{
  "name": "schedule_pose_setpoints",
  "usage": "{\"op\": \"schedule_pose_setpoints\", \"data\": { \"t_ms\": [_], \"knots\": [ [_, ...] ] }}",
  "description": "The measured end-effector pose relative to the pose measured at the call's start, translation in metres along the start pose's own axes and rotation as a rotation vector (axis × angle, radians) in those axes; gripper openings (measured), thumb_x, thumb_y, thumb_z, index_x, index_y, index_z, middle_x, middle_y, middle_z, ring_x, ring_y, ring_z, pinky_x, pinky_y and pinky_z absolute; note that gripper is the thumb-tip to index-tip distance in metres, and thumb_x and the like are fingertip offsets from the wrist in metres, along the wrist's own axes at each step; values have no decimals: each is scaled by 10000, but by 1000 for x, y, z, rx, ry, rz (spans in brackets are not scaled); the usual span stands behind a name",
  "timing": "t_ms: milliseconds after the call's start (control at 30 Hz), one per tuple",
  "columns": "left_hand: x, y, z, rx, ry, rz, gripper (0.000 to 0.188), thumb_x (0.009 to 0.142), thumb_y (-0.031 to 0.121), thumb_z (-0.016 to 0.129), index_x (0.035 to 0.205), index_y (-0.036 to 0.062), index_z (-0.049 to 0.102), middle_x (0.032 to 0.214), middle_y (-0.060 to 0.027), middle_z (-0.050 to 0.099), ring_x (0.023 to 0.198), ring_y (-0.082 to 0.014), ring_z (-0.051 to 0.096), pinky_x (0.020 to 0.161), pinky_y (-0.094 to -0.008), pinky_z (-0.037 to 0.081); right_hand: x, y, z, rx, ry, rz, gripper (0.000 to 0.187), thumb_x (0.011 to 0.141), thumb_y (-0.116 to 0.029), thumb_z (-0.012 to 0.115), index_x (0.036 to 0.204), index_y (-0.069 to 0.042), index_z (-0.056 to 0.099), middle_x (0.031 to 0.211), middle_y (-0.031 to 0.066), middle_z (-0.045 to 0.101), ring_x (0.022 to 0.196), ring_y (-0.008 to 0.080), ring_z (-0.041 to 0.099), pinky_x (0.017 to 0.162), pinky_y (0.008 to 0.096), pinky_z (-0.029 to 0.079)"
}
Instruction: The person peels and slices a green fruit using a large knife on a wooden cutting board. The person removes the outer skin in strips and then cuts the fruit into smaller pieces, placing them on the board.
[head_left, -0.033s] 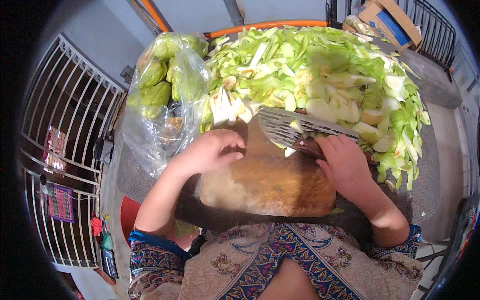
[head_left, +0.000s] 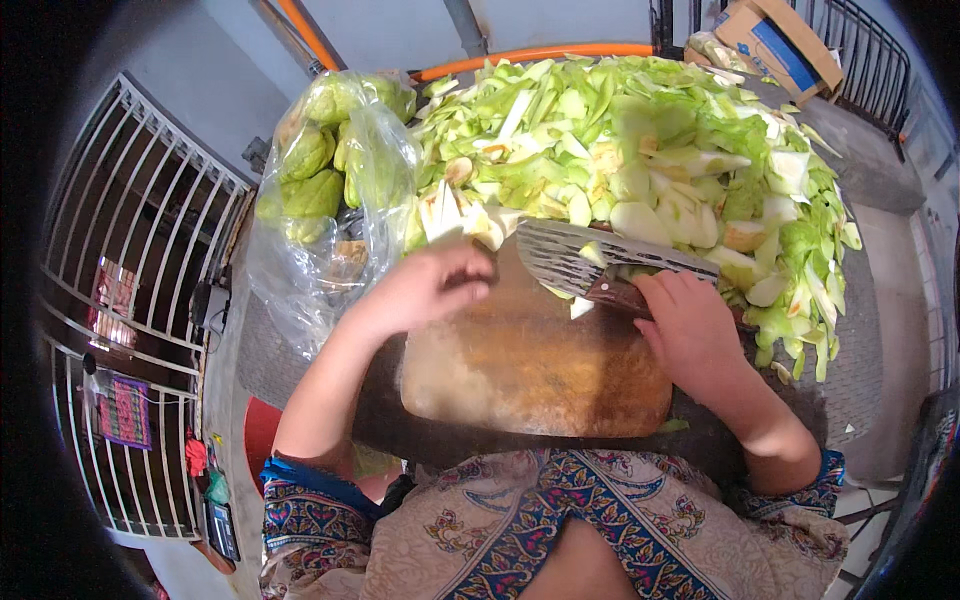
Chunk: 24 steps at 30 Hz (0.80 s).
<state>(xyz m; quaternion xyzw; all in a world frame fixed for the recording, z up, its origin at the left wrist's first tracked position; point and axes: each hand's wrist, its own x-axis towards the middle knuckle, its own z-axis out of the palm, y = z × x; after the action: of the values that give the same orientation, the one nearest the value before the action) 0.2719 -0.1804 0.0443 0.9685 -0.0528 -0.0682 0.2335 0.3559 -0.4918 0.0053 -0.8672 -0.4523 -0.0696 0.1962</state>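
My right hand (head_left: 690, 325) is closed round the wooden handle of a cleaver (head_left: 575, 250). Its broad blade lies to the left across the back edge of a wooden chopping board (head_left: 530, 375), with a small pale piece stuck on it. My left hand (head_left: 440, 285) hovers by the board's back left corner, fingers loosely bent, thumb apart, nothing visible in it. Just beyond that hand are white cut pieces (head_left: 440, 212). A big heap of pale green cut vegetable, which looks like chayote (head_left: 600, 130), spreads behind the board and round to its right.
To the left of the heap stands a clear plastic bag (head_left: 385, 150) with several whole chayotes (head_left: 312, 195). A cardboard box (head_left: 780, 50) sits at the back right. White metal bars (head_left: 130, 210) rise on the far left, and an orange pipe (head_left: 560, 50) runs behind the table.
My left hand has shifted slightly, its fingers a little higher and blurred by motion. The right hand and cleaver stay where they were.
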Motion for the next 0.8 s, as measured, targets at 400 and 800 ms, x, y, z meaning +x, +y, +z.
{"op": "schedule_pose_setpoints", "data": {
  "t_ms": [400, 800],
  "knots": [
    [-9, -98, -81, 3, 1025, -183, 209, 916, 151, 587, 1055, 6, 644, 866, -69, 671, 768, -104, 593, 695, -261, 480, -4, 7, -36, 288, 262, 236, 353, 774, -24, 635, 1112, 6, 539, 889, 184, 594, 833, 359, 605, 750, 368, 478],
    [27, -212, -73, 125, 722, -490, 394, 837, 268, 643, 1118, -6, 622, 1045, -202, 666, 993, -340, 635, 874, -380, 487, 1, 16, -28, 309, 298, 237, 358, 782, -12, 652, 1124, 13, 549, 1010, 135, 613, 926, 237, 598, 834, 315, 463]
  ]
}}
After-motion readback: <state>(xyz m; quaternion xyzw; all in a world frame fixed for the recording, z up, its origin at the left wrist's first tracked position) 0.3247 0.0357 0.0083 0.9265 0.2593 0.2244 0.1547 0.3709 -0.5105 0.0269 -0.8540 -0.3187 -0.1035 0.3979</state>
